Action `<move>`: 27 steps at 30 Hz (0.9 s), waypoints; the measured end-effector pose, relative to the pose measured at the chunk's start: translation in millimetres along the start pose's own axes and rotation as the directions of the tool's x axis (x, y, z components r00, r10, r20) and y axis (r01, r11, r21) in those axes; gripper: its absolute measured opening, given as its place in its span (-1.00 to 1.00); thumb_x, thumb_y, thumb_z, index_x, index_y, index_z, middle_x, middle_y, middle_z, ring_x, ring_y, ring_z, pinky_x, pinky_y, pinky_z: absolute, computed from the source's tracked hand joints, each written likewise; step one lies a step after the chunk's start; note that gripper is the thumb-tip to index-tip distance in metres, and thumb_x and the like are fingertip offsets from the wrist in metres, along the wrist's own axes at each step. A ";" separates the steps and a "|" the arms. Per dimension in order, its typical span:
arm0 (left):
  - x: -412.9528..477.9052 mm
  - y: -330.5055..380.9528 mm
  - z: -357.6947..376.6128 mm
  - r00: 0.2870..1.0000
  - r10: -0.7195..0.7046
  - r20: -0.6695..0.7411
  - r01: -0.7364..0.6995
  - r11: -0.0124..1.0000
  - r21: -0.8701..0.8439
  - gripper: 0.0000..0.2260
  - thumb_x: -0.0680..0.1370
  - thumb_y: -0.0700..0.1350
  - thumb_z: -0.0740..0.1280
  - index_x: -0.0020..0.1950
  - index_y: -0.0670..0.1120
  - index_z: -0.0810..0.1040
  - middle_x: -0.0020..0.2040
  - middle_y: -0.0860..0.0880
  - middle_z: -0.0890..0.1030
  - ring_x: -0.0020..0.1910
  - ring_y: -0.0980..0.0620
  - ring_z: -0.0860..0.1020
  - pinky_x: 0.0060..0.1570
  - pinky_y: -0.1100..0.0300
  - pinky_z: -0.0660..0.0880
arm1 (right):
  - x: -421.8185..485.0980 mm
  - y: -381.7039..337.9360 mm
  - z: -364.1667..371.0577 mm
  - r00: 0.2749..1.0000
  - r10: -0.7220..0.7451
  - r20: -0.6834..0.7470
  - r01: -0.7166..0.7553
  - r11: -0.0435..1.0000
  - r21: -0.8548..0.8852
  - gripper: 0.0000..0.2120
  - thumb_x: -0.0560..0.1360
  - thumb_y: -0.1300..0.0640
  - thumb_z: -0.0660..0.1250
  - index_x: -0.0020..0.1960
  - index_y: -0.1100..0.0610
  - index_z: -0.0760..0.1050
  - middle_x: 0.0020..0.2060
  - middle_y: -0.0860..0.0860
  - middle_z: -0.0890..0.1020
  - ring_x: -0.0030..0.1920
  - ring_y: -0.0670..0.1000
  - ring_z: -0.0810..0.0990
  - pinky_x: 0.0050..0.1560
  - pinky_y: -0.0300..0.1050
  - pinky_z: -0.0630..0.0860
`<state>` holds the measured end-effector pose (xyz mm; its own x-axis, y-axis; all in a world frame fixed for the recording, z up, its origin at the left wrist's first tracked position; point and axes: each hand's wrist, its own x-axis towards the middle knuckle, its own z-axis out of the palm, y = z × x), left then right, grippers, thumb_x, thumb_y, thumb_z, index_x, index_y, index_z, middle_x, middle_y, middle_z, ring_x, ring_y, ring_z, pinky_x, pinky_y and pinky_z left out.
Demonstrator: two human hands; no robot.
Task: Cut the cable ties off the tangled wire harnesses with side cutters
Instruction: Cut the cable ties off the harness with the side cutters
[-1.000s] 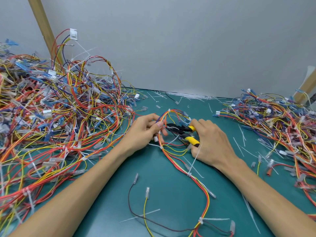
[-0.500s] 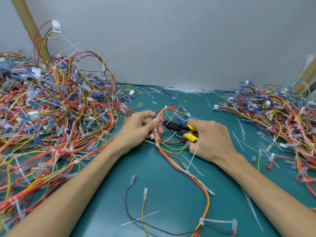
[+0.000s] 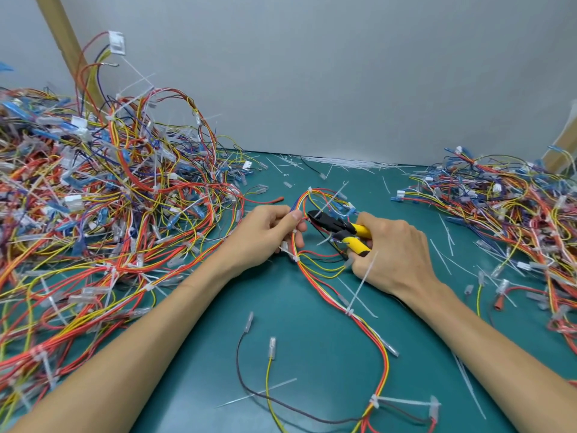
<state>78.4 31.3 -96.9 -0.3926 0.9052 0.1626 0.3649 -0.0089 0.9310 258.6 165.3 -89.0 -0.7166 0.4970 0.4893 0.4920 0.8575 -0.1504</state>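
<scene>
Pinches the wire harness point(image 3: 315, 276) on the table point(image 3: 203, 354) in the left hand point(image 3: 268, 232), fingers point(image 3: 293, 215) curled round its red and yellow strands just above a white cable tie point(image 3: 288, 250). Grips the yellow-handled side cutters point(image 3: 331, 223) in the right hand point(image 3: 393, 254), black nose just beside the left thumb. Tangled piles point(image 3: 109, 198) on both sides.

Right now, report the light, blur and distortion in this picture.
Head view: soft even light, no glare on the green mat; wide-angle bend leans the wooden post at left; side cutters sharp, far-left wire pile slightly soft.
</scene>
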 end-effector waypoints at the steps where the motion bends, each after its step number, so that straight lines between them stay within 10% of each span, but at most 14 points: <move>1: 0.0 0.5 -0.6 1.000 -0.004 0.016 0.004 1.000 -0.008 -0.73 0.67 -0.04 0.16 -0.15 -0.05 0.54 -0.36 0.06 0.62 -0.37 0.06 0.53 -0.17 -0.01 0.40 | -0.5 -0.1 0.7 1.000 0.004 -0.012 -0.005 1.000 -0.010 -0.70 0.14 -0.14 0.31 -0.24 -0.01 0.34 -0.55 -0.15 0.31 -0.40 0.13 0.34 -0.41 -0.18 0.12; 10: -1.2 2.8 0.4 0.999 -0.005 0.034 0.006 0.999 -0.038 -0.73 0.68 -0.09 0.13 -0.14 -0.09 0.52 -0.39 0.07 0.60 -0.42 0.12 0.53 -0.15 -0.02 0.39 | 1.7 4.3 2.4 0.996 -0.011 -0.086 0.010 1.000 -0.005 -0.59 0.25 -0.06 0.51 0.06 0.01 0.56 -0.17 0.00 0.53 -0.16 0.14 0.53 -0.21 -0.15 0.27; 27: 0.0 2.0 -1.3 0.999 -0.011 0.053 0.011 1.000 -0.003 -0.73 0.69 -0.09 0.12 -0.14 -0.08 0.52 -0.40 0.07 0.60 -0.44 0.16 0.53 -0.29 0.16 0.39 | 1.6 -1.0 0.0 0.994 -0.088 -0.059 0.084 0.994 -0.065 -0.60 0.25 0.00 0.55 0.03 0.08 0.57 -0.21 0.03 0.58 -0.16 0.17 0.55 -0.22 -0.06 0.42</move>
<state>78.1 30.7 -94.6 -0.3514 0.9264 0.1350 0.3578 -0.0004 0.9338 257.0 165.2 -88.1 -0.7268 0.4106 0.5507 0.4609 0.8859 -0.0522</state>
